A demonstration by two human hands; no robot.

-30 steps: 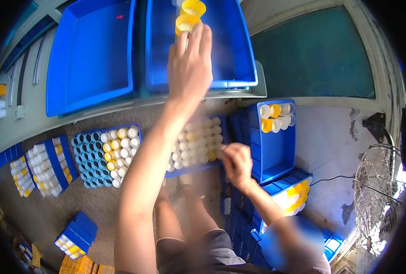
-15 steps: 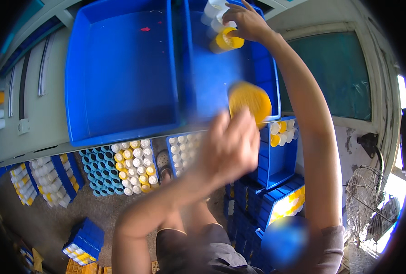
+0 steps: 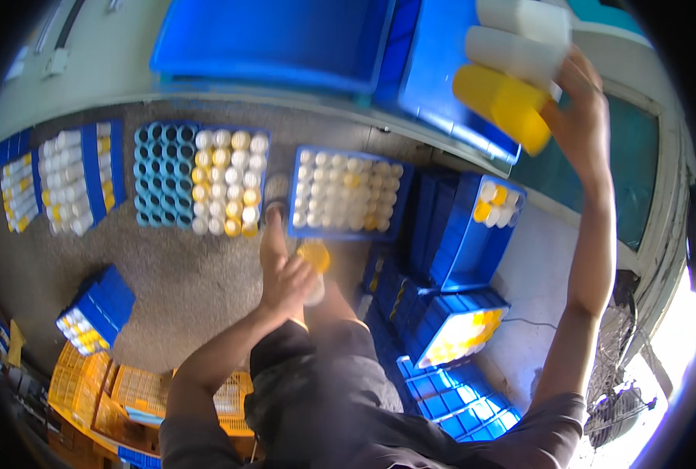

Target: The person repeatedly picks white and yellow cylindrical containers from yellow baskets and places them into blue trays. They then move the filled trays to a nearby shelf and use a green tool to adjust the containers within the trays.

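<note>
High on the right, my right hand (image 3: 584, 117) grips a row of three cup-like cylinders by one end: a yellow cylinder (image 3: 500, 105) and two white cylinders (image 3: 512, 55), all tilted and blurred. They are held over the right blue tray (image 3: 434, 78) and its front edge. Low in the middle, above my legs, my left hand (image 3: 287, 285) is closed round a yellow cylinder (image 3: 314, 255). A pale cylinder (image 3: 315, 289) shows under its fingers, smeared by motion. What the cylinders contain cannot be made out.
Another large blue tray (image 3: 270, 47) lies on the bench to the left. On the floor stand a crate of white and yellow cylinders (image 3: 348, 191) and a block of teal tubes (image 3: 164, 176). Stacked blue crates (image 3: 473, 234) rise on the right, beside a wire fan (image 3: 618, 406).
My view has tipped down toward the floor. My right hand has lifted the white and yellow cylinders off the tray. My left hand has drawn back from the tray toward my body with its yellow cylinder.
</note>
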